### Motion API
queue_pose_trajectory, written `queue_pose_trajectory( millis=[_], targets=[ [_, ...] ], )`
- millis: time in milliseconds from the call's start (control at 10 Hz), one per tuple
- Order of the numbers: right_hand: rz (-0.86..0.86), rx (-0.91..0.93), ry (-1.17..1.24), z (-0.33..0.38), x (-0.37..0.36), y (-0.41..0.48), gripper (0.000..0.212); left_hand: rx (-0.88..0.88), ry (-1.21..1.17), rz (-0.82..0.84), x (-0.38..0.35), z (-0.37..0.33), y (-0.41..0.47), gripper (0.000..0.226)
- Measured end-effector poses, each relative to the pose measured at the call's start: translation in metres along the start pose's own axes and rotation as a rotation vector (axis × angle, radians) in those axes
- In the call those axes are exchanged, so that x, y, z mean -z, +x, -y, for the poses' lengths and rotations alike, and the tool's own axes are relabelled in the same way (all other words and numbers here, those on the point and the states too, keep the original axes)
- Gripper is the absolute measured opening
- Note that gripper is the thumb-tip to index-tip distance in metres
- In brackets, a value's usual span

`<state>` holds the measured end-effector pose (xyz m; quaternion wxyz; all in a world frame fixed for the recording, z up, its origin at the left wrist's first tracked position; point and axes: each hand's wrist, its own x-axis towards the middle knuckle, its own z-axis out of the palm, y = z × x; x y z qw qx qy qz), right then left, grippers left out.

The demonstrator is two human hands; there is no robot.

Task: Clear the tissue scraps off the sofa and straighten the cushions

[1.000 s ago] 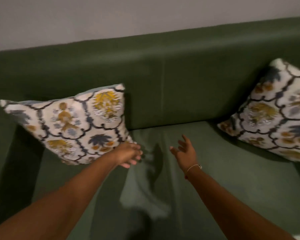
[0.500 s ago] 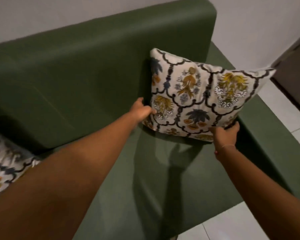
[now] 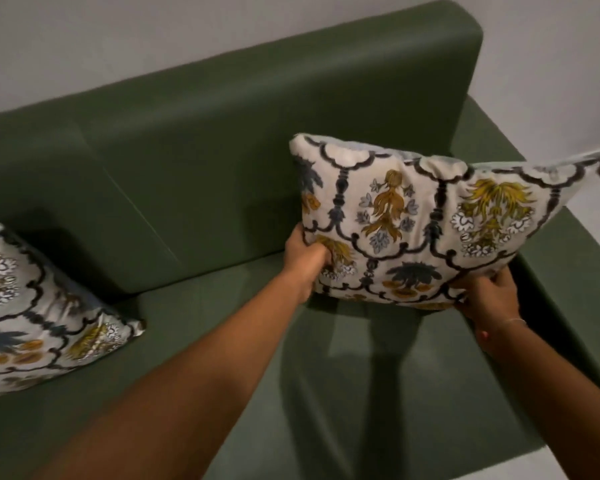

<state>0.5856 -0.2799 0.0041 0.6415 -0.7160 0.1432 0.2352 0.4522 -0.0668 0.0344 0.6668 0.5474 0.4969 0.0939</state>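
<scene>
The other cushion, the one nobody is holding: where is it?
In the head view, the loose cushion lies on the sofa seat at the far left, apart from the held cushion that the left hand and right hand hold at the right.

Dark green sofa [image 3: 205,209]; two cream cushions [image 3: 430,220], black lattice, mustard and blue-grey florals

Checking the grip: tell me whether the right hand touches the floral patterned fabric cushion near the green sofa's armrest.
Touching. The head view shows the right hand pinching the lower corner of the floral patterned fabric cushion, fingers pressed against the fabric.
</scene>
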Motion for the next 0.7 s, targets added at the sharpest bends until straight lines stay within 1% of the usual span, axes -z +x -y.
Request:
queue_pose_trajectory(
  millis=[100,200,300,400,500,600,700],
  targets=[
    [0.109,0.058,-0.047,-0.003,-0.033,-0.014,0.07,-0.007,-0.097,-0.145,0.042,0.008,-0.012,0.063],
    [0.2,0.124,-0.072,-0.002,-0.072,-0.021,0.063,0.013,-0.152,-0.212,0.08,0.016,-0.014,0.057],
    [0.249,0.181,-0.067,0.0,-0.107,-0.024,0.064,0.044,-0.215,-0.24,0.109,0.029,-0.008,0.054],
    [0.223,0.233,-0.094,-0.006,-0.126,-0.024,0.06,0.044,-0.208,-0.229,0.117,0.036,-0.001,0.062],
    [0.186,0.263,-0.154,-0.02,-0.127,-0.019,0.057,0.027,-0.194,-0.203,0.114,0.04,0.006,0.077],
    [0.193,0.258,-0.292,-0.029,-0.122,-0.021,0.063,0.03,-0.163,-0.183,0.12,0.044,0.004,0.079],
    [0.103,0.262,-0.378,-0.031,-0.117,-0.031,0.065,0.013,-0.064,-0.201,0.128,0.054,-0.006,0.077]
  ],
)
